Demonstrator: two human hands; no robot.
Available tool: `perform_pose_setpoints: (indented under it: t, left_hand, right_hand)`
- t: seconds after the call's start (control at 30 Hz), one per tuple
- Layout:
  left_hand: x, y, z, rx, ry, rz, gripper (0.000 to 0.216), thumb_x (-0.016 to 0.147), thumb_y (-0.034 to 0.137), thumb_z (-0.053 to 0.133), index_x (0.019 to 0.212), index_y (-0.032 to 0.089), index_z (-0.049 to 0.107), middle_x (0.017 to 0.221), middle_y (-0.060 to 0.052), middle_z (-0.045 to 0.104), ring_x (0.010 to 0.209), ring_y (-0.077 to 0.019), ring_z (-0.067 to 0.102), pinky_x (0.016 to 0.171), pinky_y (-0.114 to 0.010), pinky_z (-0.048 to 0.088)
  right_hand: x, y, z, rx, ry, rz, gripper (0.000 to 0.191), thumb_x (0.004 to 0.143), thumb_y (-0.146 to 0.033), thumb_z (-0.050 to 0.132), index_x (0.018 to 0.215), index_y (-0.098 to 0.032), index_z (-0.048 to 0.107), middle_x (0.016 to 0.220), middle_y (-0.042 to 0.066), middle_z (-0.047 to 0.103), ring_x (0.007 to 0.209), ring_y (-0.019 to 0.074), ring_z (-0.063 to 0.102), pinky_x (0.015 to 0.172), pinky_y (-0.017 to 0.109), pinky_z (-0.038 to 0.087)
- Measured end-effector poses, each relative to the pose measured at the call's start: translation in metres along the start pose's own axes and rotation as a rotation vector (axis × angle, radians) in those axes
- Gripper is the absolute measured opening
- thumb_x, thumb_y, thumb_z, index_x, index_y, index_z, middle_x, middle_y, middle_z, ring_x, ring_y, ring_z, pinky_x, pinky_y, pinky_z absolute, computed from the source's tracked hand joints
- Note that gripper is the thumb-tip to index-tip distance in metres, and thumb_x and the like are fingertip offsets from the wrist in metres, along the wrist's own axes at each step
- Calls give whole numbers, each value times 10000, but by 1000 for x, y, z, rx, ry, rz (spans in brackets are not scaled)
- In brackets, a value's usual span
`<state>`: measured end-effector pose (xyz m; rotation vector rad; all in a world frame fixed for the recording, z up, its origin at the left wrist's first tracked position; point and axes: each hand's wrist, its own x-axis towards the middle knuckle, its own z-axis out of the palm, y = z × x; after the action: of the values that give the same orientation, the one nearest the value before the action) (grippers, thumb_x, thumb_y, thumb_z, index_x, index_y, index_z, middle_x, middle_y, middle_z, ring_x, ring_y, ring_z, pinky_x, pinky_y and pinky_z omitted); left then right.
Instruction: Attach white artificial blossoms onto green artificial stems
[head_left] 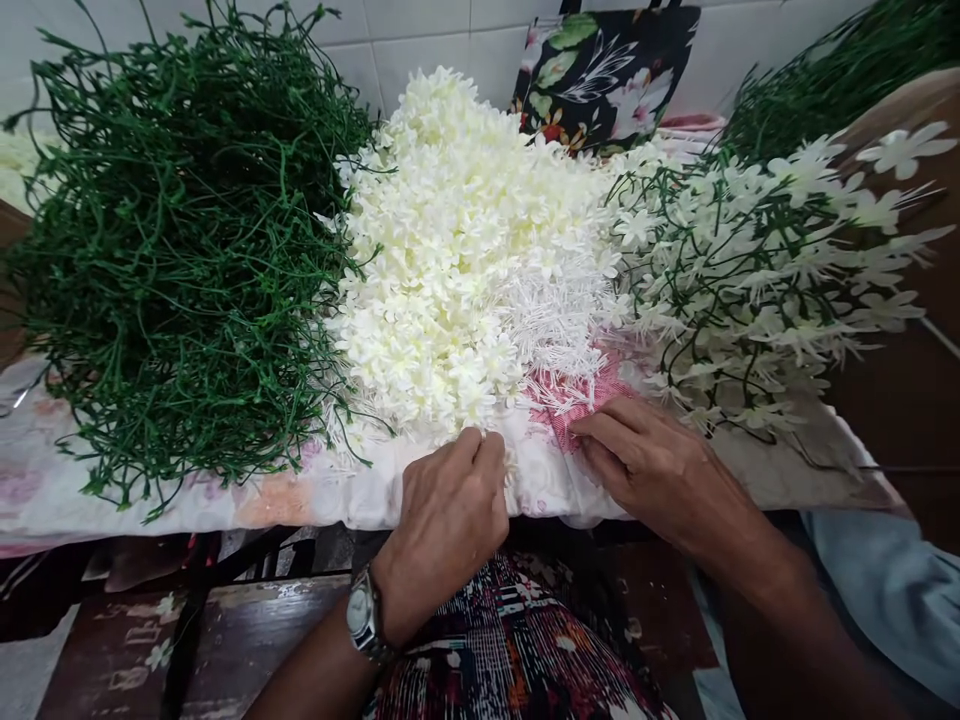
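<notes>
My left hand (pixel 456 492), a watch on its wrist, is closed in front of a heap of cream-white artificial flower heads (pixel 450 230). Pale petals show at its fingertips, so it seems to grip one white artificial flower (pixel 511 466), mostly hidden by the fingers. My right hand (pixel 645 455) is pinched over a pink checked cloth (pixel 581 400); whatever is between its fingertips is too small to make out. Just beyond that hand lies a pile of thin white stamen pieces (pixel 555 310).
A large heap of green plastic stems (pixel 187 240) fills the left of the cloth-covered table (pixel 277 500). White flowers on green stems (pixel 757 270) lie at the right. Behind stand a dark floral bag (pixel 600 75) and more green stems (pixel 862 80).
</notes>
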<state>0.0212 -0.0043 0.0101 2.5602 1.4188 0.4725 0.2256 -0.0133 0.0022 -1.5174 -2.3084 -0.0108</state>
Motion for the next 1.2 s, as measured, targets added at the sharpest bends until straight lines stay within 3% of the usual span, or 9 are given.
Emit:
perform_pose_setpoints:
  t: [0.13, 0.33, 0.43, 0.57, 0.67, 0.9, 1.2]
  left_hand:
    - [0, 1, 2, -33, -27, -53, 160, 819, 99, 447, 697, 175, 518, 697, -19, 526, 560, -146, 478, 481, -277, 320]
    - [-3, -2, -3, -513, 184, -131, 140, 778, 69, 472, 679, 168, 489, 656, 20, 467, 569, -94, 424, 524, -220, 336]
    - [-2, 2, -7, -748, 184, -303, 124, 741, 94, 511, 643, 167, 490, 602, 40, 440, 520, -78, 389, 482, -201, 308]
    - [-1, 7, -10, -1141, 19, -553, 120, 728, 182, 549, 622, 164, 495, 554, 47, 428, 502, -77, 393, 474, -197, 324]
    - [-2, 9, -10, -1316, -41, -621, 136, 701, 215, 596, 610, 152, 517, 556, 41, 460, 517, -72, 403, 493, -189, 339]
    - [0, 11, -9, -1400, -67, -641, 124, 690, 207, 631, 614, 140, 559, 541, 43, 503, 515, -58, 418, 504, -165, 348]
    - [-3, 9, -6, -1417, -62, -597, 105, 717, 185, 618, 633, 145, 569, 577, 38, 528, 545, -67, 458, 532, -175, 381]
  right_hand:
    - [-3, 2, -4, 129, 65, 47, 176, 863, -145, 457, 726, -168, 566, 658, 24, 543, 621, 143, 520, 621, 278, 400]
    - [-10, -25, -11, 591, 221, 296, 68, 807, -152, 550, 818, -213, 578, 722, -4, 628, 642, 132, 597, 578, 242, 455]
    - [-8, -48, -5, 828, 263, 241, 118, 805, -114, 560, 861, -217, 564, 822, 12, 642, 742, 136, 618, 615, 238, 496]
    - [0, -64, 11, 802, 423, 169, 152, 783, -74, 577, 852, -209, 576, 990, 50, 613, 899, 156, 595, 752, 291, 502]
    - [5, -64, 20, 823, 463, 190, 153, 794, -70, 560, 855, -210, 572, 937, 46, 626, 876, 157, 600, 746, 300, 502]
    - [4, -62, 25, 785, 448, 212, 145, 803, -65, 533, 848, -201, 555, 814, 22, 619, 763, 128, 607, 670, 253, 497]
    - [4, -66, 23, 580, 508, 130, 205, 767, -35, 538, 877, -208, 535, 756, 16, 604, 684, 132, 593, 600, 249, 490]
